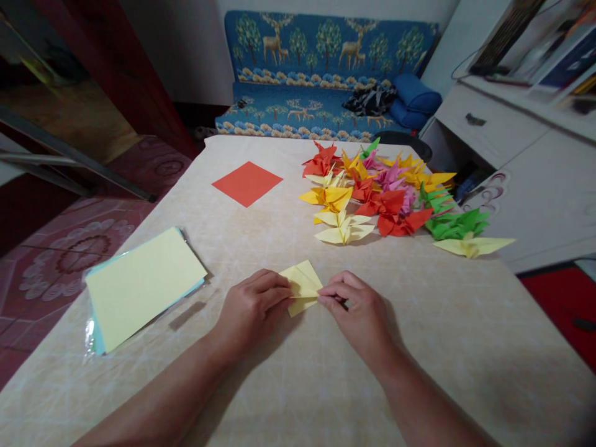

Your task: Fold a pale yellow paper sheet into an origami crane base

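A small folded sheet of pale yellow paper (305, 279) lies between my hands on the cloth-covered table. My left hand (256, 301) rests on its left side, fingers together and pressing the paper. With thumb and forefinger, my right hand (356, 304) pinches the right corner. A crease line runs across the piece, and a lower flap shows beneath it. Part of the left side is hidden under my left fingers.
Several folded paper cranes (384, 202) in red, yellow, orange, pink and green cluster at the back right. A red paper square (248, 184) lies at the back left. Nearer left is a stack of paper sheets (146, 288) in clear wrapping. A blue patterned sofa (298, 99) stands beyond the table.
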Demonstrator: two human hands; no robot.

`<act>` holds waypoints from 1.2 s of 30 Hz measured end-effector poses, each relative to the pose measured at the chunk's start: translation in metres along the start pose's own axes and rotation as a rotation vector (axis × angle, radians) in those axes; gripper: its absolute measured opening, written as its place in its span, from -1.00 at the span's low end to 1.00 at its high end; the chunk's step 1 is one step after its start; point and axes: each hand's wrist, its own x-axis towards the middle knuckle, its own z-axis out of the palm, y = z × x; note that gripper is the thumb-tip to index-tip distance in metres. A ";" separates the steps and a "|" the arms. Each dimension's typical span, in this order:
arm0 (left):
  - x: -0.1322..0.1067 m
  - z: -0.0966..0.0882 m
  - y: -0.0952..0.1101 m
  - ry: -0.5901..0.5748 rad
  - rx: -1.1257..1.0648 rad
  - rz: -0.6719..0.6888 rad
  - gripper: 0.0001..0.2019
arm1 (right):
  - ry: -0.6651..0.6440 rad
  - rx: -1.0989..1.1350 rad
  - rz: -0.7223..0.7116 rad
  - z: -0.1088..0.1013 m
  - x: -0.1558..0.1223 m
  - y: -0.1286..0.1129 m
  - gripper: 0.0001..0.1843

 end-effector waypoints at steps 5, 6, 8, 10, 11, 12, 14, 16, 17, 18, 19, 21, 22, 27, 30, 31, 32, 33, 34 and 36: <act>-0.002 0.001 -0.001 0.033 -0.019 -0.146 -0.87 | -0.002 -0.022 0.042 -0.001 0.001 -0.003 -0.91; -0.002 0.001 -0.001 0.024 -0.026 -0.183 -0.87 | -0.010 -0.030 0.051 -0.001 0.001 -0.004 -0.91; -0.001 0.000 0.000 0.003 -0.062 -0.254 -0.87 | -0.026 -0.047 0.068 -0.002 0.002 -0.006 -0.90; 0.002 -0.001 0.002 -0.010 -0.111 -0.310 -0.88 | -0.031 -0.057 0.074 -0.002 0.002 -0.007 -0.88; 0.003 -0.002 0.003 -0.017 -0.128 -0.333 -0.89 | -0.029 -0.060 0.075 -0.001 0.002 -0.007 -0.87; 0.004 -0.002 0.005 -0.023 -0.138 -0.353 -0.89 | -0.024 -0.066 0.078 0.000 0.002 -0.007 -0.87; 0.007 -0.003 0.006 -0.035 -0.148 -0.384 -0.90 | -0.011 -0.073 0.081 0.002 0.002 -0.007 -0.87; 0.008 -0.003 0.007 -0.040 -0.150 -0.406 -0.87 | -0.006 -0.071 0.087 0.004 0.002 -0.006 -0.87; 0.009 -0.003 0.007 -0.039 -0.149 -0.412 -0.85 | -0.005 -0.068 0.090 0.004 0.002 -0.006 -0.87; 0.009 -0.002 0.007 -0.039 -0.147 -0.415 -0.84 | -0.006 -0.066 0.093 0.004 0.002 -0.007 -0.87; 0.009 -0.002 0.007 -0.039 -0.143 -0.417 -0.84 | -0.007 -0.067 0.097 0.004 0.002 -0.007 -0.87; 0.009 -0.002 0.007 -0.043 -0.131 -0.414 -0.85 | -0.006 -0.068 0.105 0.003 0.002 -0.008 -0.86; 0.009 -0.002 0.007 -0.044 -0.122 -0.414 -0.85 | -0.001 -0.068 0.108 0.003 0.002 -0.009 -0.86; 0.008 -0.003 0.011 -0.043 -0.084 -0.427 -0.89 | 0.012 -0.069 0.114 0.003 0.003 -0.013 -0.86; 0.009 -0.003 0.013 -0.043 -0.069 -0.433 -0.89 | 0.012 -0.094 0.114 0.003 0.004 -0.015 -0.85; 0.009 -0.002 0.013 -0.043 -0.062 -0.432 -0.89 | 0.012 -0.103 0.114 0.004 0.004 -0.015 -0.85; 0.010 -0.002 0.013 -0.042 -0.055 -0.430 -0.89 | 0.014 -0.113 0.114 0.004 0.004 -0.015 -0.85; 0.010 -0.002 0.013 -0.043 -0.048 -0.427 -0.89 | 0.016 -0.125 0.115 0.005 0.003 -0.015 -0.85; 0.010 -0.001 0.012 -0.045 -0.042 -0.424 -0.89 | 0.017 -0.137 0.114 0.005 0.003 -0.014 -0.85; 0.009 -0.001 0.012 -0.055 -0.030 -0.417 -0.89 | 0.014 -0.160 0.107 0.006 0.003 -0.013 -0.85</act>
